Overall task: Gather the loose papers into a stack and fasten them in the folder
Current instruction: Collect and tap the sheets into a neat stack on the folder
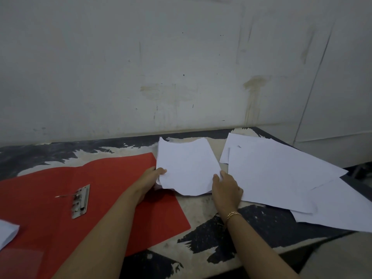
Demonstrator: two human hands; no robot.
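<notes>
At the far left a corner of one white sheet [8, 231] poked in over the single red folder [50, 198], which lay open and flat on the table [201, 206], its long side running roughly from 9 to 3 o'clock. One metal fastener [81, 200] sat on the folder, its length pointing about 12 to 6, with a thin prong sticking out toward 9. The left hand [150, 178] pinched the left edge of the held stack [187, 168], thumb on top and fingers curled beneath. That stack stood between the two hands at the folder's right edge, its far end lifted and its long axis toward 12. The right hand [227, 190], one gold bracelet [233, 214] at the wrist, gripped the stack's lower right edge with thumb and fingertips closed on it. Toward 3 o'clock the loose sheets [281, 172] lay overlapped, at least four, though I could not count them exactly, their long edges slanting toward 4.
</notes>
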